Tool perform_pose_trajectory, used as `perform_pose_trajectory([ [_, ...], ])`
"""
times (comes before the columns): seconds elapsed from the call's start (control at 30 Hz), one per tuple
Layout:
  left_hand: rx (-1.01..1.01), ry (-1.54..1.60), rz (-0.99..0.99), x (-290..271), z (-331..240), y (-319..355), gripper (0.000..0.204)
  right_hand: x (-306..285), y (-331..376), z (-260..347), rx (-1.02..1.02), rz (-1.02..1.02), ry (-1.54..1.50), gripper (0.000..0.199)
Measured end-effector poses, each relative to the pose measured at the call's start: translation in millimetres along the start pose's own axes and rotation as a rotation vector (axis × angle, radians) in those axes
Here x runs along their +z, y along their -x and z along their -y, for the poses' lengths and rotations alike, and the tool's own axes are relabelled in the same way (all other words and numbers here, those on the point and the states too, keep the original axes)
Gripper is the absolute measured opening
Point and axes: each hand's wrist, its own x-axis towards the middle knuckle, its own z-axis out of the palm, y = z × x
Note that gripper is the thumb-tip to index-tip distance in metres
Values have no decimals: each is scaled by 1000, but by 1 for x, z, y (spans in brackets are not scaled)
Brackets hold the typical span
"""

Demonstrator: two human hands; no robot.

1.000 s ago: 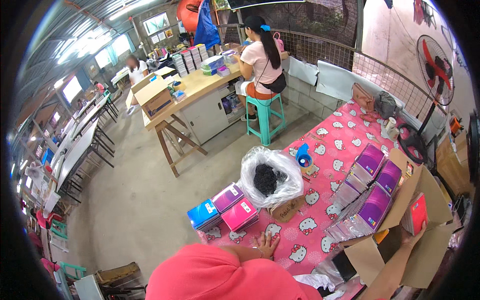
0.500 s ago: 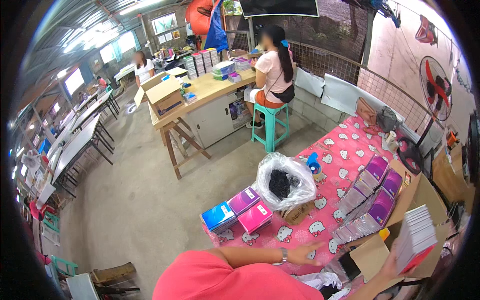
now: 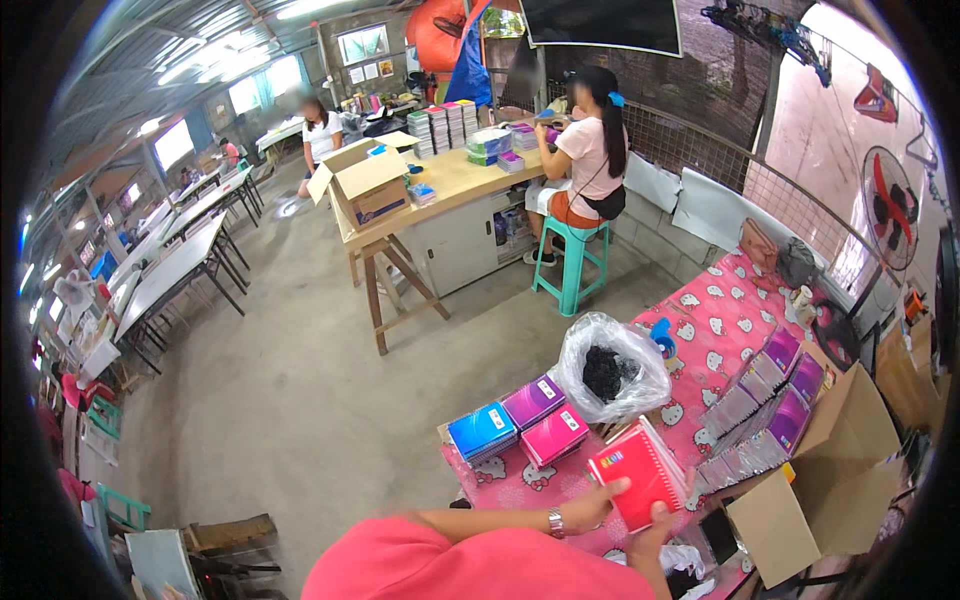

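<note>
Both hands grasp a red spiral notebook [image 3: 640,482] above the pink tabletop [image 3: 715,330].
Left hand [image 3: 588,505] pinches its near corner; right hand [image 3: 650,532] grips the lower edge; long axis tilts up-left, spiral binding facing right, cover glossy.

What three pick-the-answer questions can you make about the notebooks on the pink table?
1. Where is the red notebook?
A. in both hands
B. on the floor
C. in the box

2. What colour is the leftmost stack beside the clear bag?
A. green
B. blue
C. yellow

3. How is the cardboard box at the table's near corner?
A. taped shut
B. flattened
C. flaps open

Answers: 1 A, the left hand and right hand grip it. 2 B, its top cover is blue. 3 C, its flaps stand apart.
</note>
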Motion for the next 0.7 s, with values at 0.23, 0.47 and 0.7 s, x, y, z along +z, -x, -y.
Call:
perform_pose_trajectory([
  [0.23, -80, 419, -54, -39, -22, 16, 70, 34, 27, -17, -98, 172, 290, 130],
  [0.47, -256, 614, 22, -83, -21, 16, 68, -61, 61, -93, -461, 194, 1064, 135],
  [0.7, -330, 650, 109, -134, 29, 46, 70, -97, 122, -141, -504, 33, 961, 113],
])
